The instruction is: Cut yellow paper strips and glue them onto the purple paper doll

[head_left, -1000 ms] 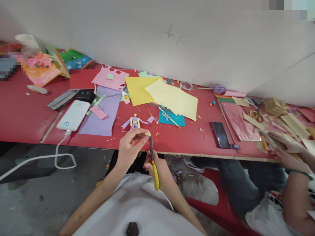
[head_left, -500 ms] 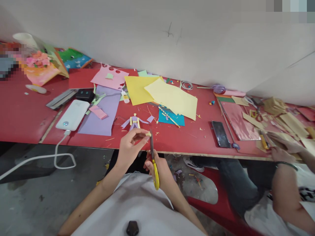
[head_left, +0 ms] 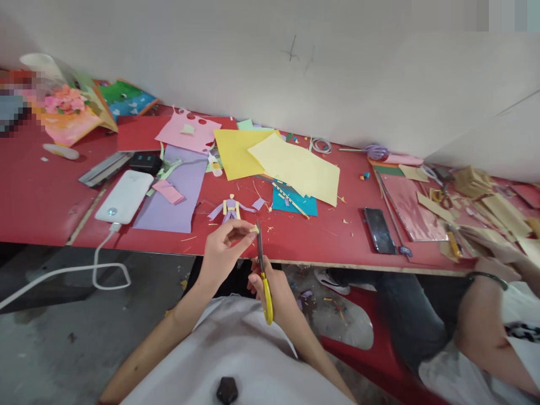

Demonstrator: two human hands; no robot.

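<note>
Here, metal-bladed scissors [head_left: 265, 284], paper scrap [head_left: 254, 229].

This looks like a craft workshop or craft classroom: a long red table [head_left: 304, 244] along a pale wall [head_left: 202, 62] carries sheets of coloured paper [head_left: 301, 169], a glue bottle [head_left: 215, 165], a paper figure [head_left: 230, 209] and pink flowers [head_left: 65, 100]. Scissors [head_left: 268, 301] are held at its near edge, where a second person [head_left: 481, 320] also sits. Small scraps [head_left: 306, 293] litter the grey floor [head_left: 63, 326].
</note>
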